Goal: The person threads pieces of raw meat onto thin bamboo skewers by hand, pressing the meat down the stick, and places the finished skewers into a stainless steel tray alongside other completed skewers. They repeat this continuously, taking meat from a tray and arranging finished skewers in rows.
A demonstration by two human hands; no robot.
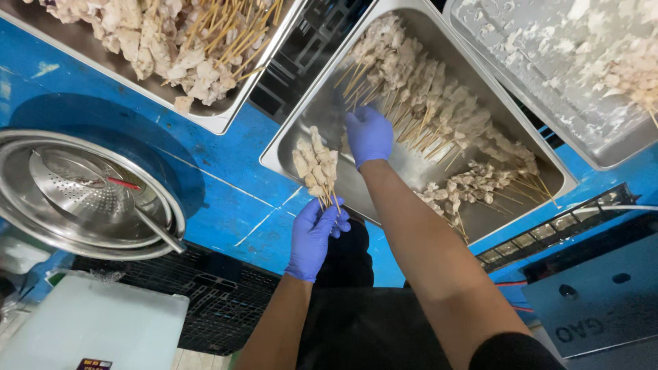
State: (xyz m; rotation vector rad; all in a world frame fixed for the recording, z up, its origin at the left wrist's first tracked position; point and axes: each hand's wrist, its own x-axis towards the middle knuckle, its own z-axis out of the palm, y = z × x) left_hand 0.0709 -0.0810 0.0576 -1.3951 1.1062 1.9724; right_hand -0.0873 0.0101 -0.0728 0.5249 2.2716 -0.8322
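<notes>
Skewers [315, 164] of raw chicken fanned loosely from your clenched left hand [314, 236] (right hand [369, 135] grasping nothing, resting in the steel tray [308, 116]); one could have slipped off.

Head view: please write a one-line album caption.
Gloved left hand holds meat skewers; right hand reaches into steel tray.

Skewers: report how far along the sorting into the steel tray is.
Done: rows of meat skewers already lie in the steel tray. In hand: the left hand grips a small bunch of skewers by the sticks, while the right hand reaches into the tray. Left: a loose pile near the tray's corner and another heaped tray of skewers.
</notes>
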